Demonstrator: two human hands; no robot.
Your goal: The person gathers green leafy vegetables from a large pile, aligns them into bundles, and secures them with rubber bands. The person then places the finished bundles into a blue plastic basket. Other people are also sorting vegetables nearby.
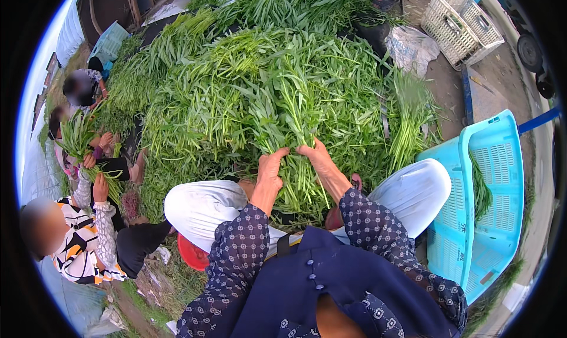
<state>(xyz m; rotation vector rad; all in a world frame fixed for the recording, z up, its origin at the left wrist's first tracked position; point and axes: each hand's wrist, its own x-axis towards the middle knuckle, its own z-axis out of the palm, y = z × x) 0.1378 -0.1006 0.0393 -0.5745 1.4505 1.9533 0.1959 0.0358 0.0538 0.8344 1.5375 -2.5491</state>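
Bunch of greens: we have it (pixel 298 131) near the middle of the frame, directly between our two hands, leaves fanning toward the top and cut stems pointing down toward the lower edge.
Left hand: our left hand (pixel 270 170) is closed on the left side of the stems, its fingers curled in against them.
Right hand: our right hand (pixel 323 165) grips the same stems from the right, thumb side toward the left hand.
Leafy heap: we sit before a broad pile of greens (pixel 195 113) that fills the centre and upper frame, beyond and around our hands.
Loose bundle: to the right of our right hand, well apart from it, we see another bundle (pixel 407 131), its pale stems pointing down.
Turquoise basket: at the right of the frame our basket (pixel 502 249) stands beside a white-trousered knee (pixel 413 190), with some greens inside.
White crate: we find it (pixel 452 34) in the upper right.
Co-worker: at the lower left, a person in a patterned top (pixel 82 240) sits beside us.
Red basin: it (pixel 192 256) shows below our left knee.
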